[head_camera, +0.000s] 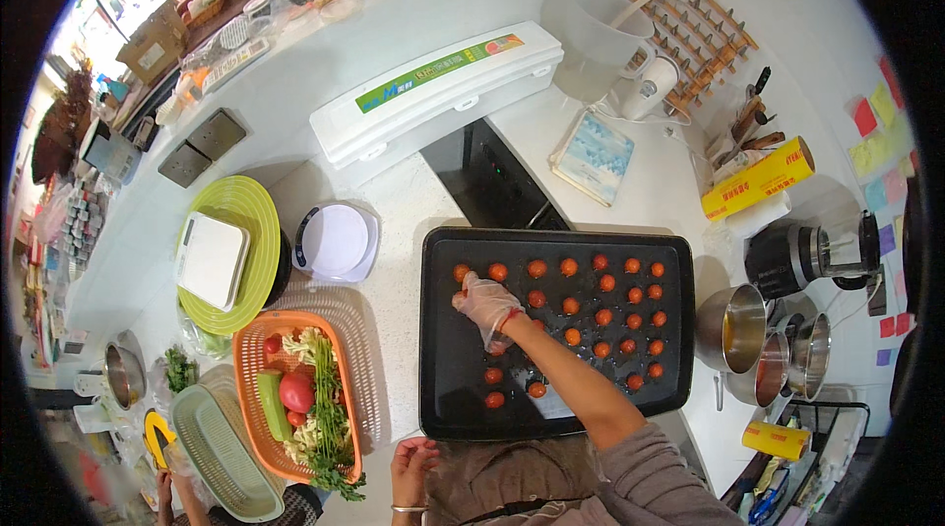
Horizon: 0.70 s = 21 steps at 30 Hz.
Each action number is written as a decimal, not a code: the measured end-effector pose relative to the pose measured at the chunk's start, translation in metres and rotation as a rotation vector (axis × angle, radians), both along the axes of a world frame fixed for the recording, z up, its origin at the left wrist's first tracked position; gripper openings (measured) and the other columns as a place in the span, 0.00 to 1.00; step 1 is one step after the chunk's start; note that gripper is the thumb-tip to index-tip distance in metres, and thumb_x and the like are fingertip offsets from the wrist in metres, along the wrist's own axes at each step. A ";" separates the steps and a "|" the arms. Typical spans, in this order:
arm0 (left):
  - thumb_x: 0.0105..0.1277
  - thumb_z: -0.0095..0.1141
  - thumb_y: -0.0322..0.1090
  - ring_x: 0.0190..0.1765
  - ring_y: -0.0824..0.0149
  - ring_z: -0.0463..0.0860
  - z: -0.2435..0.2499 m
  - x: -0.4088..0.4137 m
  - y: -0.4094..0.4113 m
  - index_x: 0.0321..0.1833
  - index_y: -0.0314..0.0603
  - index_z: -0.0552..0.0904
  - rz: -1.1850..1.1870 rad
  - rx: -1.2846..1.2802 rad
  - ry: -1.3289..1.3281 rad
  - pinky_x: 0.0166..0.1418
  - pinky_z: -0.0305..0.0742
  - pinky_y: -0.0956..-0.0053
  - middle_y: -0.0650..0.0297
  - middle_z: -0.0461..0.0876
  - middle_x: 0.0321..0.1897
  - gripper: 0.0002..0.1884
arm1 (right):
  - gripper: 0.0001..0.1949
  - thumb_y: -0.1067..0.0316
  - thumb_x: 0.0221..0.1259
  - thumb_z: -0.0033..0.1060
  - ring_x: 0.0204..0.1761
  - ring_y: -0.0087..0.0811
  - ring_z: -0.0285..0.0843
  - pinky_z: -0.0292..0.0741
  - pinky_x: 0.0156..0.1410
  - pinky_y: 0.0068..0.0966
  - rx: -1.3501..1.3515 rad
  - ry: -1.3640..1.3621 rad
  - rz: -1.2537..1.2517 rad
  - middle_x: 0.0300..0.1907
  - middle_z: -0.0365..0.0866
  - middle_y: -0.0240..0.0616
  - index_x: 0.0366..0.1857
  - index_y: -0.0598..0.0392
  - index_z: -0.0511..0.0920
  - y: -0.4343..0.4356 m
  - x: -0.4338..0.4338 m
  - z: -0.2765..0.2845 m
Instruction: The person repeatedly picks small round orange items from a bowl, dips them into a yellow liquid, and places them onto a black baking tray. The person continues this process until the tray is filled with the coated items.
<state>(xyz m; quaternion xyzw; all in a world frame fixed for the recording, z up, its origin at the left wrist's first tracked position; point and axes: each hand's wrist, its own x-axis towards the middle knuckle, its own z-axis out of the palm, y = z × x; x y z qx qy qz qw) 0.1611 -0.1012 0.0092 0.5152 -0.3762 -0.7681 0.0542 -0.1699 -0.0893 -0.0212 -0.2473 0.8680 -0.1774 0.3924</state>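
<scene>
A large black baking tray [472, 419] lies on the white counter in front of me, with rows of small orange-red balls, apparently cherry tomatoes [537, 268], spread over it. My right hand [487, 308], in a clear plastic glove, reaches over the tray's left part. Its fingertips are pinched at a small orange-red ball [459, 299], largely covered by the fingers. Bare and with its fingers loosely curled, my left hand [415, 456] rests by the tray's lower left corner, a bracelet on its wrist. Whether it holds anything cannot be told.
An orange basket [247, 386] of vegetables stands left of the tray, beside a green basket [193, 445]. Kitchen scales [336, 239] stand behind. Metal bowls [731, 327] and a blender [786, 260] are at right. A co-worker's hands [181, 485] are at lower left.
</scene>
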 end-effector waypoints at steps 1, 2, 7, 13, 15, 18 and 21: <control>0.65 0.51 0.33 0.38 0.69 0.78 -0.003 0.001 -0.005 0.44 0.42 0.74 -0.004 0.010 0.022 0.41 0.75 0.75 0.61 0.79 0.40 0.07 | 0.24 0.49 0.60 0.43 0.54 0.55 0.71 0.67 0.58 0.42 0.001 -0.004 -0.029 0.49 0.73 0.61 0.51 0.59 0.66 0.002 -0.001 0.005; 0.65 0.51 0.32 0.39 0.69 0.78 -0.005 0.002 -0.009 0.43 0.42 0.74 -0.006 0.020 0.044 0.41 0.75 0.75 0.61 0.79 0.40 0.06 | 0.24 0.49 0.60 0.42 0.54 0.55 0.71 0.67 0.58 0.42 0.002 -0.009 -0.057 0.50 0.72 0.61 0.50 0.59 0.66 0.004 -0.002 0.009; 0.66 0.50 0.31 0.39 0.70 0.79 -0.004 -0.008 -0.027 0.45 0.39 0.73 -0.028 0.034 0.033 0.43 0.75 0.78 0.59 0.79 0.41 0.08 | 0.22 0.49 0.61 0.40 0.52 0.56 0.71 0.67 0.56 0.45 -0.046 -0.035 -0.130 0.50 0.72 0.61 0.46 0.58 0.66 0.013 -0.005 0.021; 0.66 0.50 0.31 0.39 0.71 0.79 -0.005 -0.012 -0.032 0.44 0.40 0.73 -0.049 0.039 0.038 0.42 0.75 0.77 0.60 0.79 0.41 0.07 | 0.16 0.56 0.57 0.50 0.45 0.51 0.76 0.71 0.50 0.41 -0.034 -0.075 0.078 0.39 0.77 0.55 0.42 0.55 0.70 0.018 0.016 0.022; 0.64 0.52 0.32 0.40 0.71 0.79 -0.004 -0.015 -0.032 0.43 0.43 0.74 -0.051 0.035 0.034 0.41 0.75 0.77 0.61 0.79 0.40 0.07 | 0.15 0.57 0.56 0.52 0.44 0.51 0.76 0.71 0.50 0.40 -0.031 -0.067 0.171 0.40 0.77 0.56 0.41 0.56 0.71 0.015 0.021 0.017; 0.64 0.53 0.32 0.39 0.71 0.79 -0.006 -0.016 -0.032 0.43 0.43 0.74 -0.040 0.049 0.041 0.41 0.75 0.77 0.61 0.79 0.40 0.07 | 0.15 0.56 0.56 0.52 0.45 0.49 0.76 0.71 0.51 0.39 -0.092 -0.058 0.161 0.41 0.78 0.52 0.45 0.51 0.73 0.015 0.026 -0.001; 0.67 0.49 0.32 0.39 0.70 0.79 -0.008 -0.014 -0.033 0.44 0.39 0.73 -0.045 0.032 0.052 0.42 0.76 0.78 0.59 0.79 0.40 0.07 | 0.17 0.55 0.58 0.51 0.47 0.47 0.76 0.71 0.53 0.36 -0.155 -0.010 0.164 0.44 0.78 0.49 0.48 0.49 0.75 0.018 0.025 -0.011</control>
